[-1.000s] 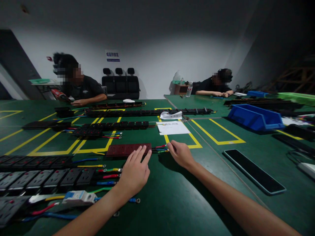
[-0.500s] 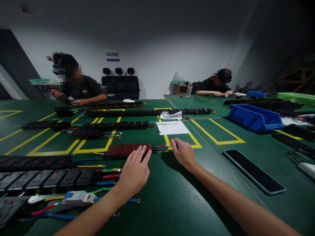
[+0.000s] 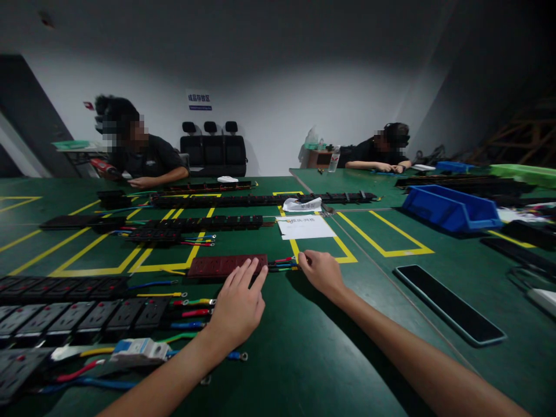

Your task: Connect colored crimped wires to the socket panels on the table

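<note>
A dark red socket strip lies on the green table, with red, blue and green-yellow wires coming out of its right end. My left hand lies flat with fingers stretched out, fingertips on the strip's right end. My right hand is curled at the wire ends, fingertips pinched on them.
Black socket strips with coloured wires and a white-blue breaker lie at left. A white paper, a blue bin and a long black panel sit ahead and right. Two people work at the far side.
My right hand shifted slightly around the wire ends, lifting then settling back on them. My left hand stays on the red strip.
</note>
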Motion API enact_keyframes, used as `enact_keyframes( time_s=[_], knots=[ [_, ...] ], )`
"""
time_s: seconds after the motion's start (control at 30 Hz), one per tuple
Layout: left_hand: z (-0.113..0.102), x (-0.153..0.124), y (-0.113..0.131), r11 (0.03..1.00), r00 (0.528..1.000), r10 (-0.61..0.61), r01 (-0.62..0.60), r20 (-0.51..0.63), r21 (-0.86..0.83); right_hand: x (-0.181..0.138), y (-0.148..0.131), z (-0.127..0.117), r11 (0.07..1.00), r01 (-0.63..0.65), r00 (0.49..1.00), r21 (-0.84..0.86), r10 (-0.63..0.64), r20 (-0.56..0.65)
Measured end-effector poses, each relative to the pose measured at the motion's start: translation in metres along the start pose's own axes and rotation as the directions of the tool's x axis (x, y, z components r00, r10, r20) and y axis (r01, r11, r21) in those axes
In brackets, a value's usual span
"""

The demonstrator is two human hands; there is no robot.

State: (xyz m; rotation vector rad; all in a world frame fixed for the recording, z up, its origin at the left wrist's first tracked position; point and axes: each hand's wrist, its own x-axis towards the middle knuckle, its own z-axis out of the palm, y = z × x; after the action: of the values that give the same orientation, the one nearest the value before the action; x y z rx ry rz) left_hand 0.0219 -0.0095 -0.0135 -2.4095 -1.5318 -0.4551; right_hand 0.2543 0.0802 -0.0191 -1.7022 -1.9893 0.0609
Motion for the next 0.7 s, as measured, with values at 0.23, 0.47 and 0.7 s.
enact_keyframes(
  time_s=[0.23, 0.47, 0.7],
  knots=[
    [0.0012, 0.0002, -0.0001, 1.0, 1.0, 0.0, 0.0, -0.018, -0.015, -0.0007, -0.0013, -0.0031, 0.999, 0.032, 0.999, 0.024, -0.032, -0.015],
    [-0.0016, 0.0001, 0.0008, 1.0, 1.0, 0.0, 0.0, -0.016, -0.012, -0.0007, 0.0002, -0.0023, 0.997, 0.067, 0.998, 0.035, -0.067, 0.006],
    [-0.0033, 0.0006, 0.0015, 0.999, 1.0, -0.011, 0.011, 0.003, -0.031, -0.0006, -0.0019, -0.0043, 1.0, -0.022, 1.0, -0.011, 0.022, 0.0]
  ],
)
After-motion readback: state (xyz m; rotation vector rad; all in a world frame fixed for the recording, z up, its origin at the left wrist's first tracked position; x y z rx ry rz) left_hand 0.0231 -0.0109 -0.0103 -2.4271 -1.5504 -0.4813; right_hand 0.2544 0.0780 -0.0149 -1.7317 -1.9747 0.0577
